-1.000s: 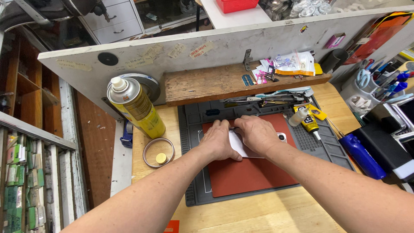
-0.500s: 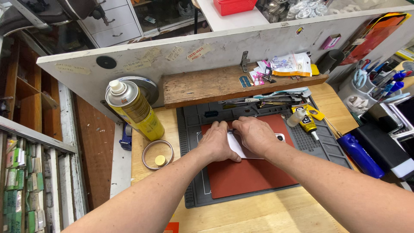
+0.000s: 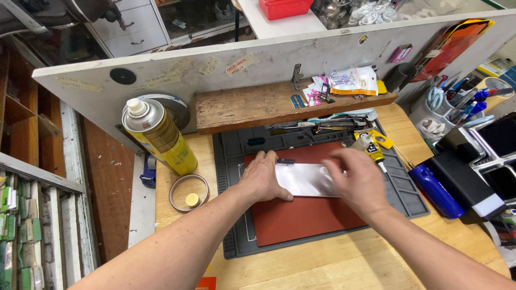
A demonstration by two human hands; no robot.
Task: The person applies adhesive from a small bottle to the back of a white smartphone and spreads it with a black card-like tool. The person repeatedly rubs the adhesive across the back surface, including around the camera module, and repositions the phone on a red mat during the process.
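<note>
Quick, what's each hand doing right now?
Left hand: flat, fingers pressing down on the left end of the white phone on the red mat.
Right hand: blurred over the phone's right end; grip cannot be told.

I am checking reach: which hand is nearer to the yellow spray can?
Left. The left hand presses the silver phone on the red mat, just right of the yellow spray can. The right hand lies further right, beyond the phone.

Silver-white phone back [image 3: 306, 179], red mat [image 3: 301, 220], yellow spray can [image 3: 161, 139].
</note>
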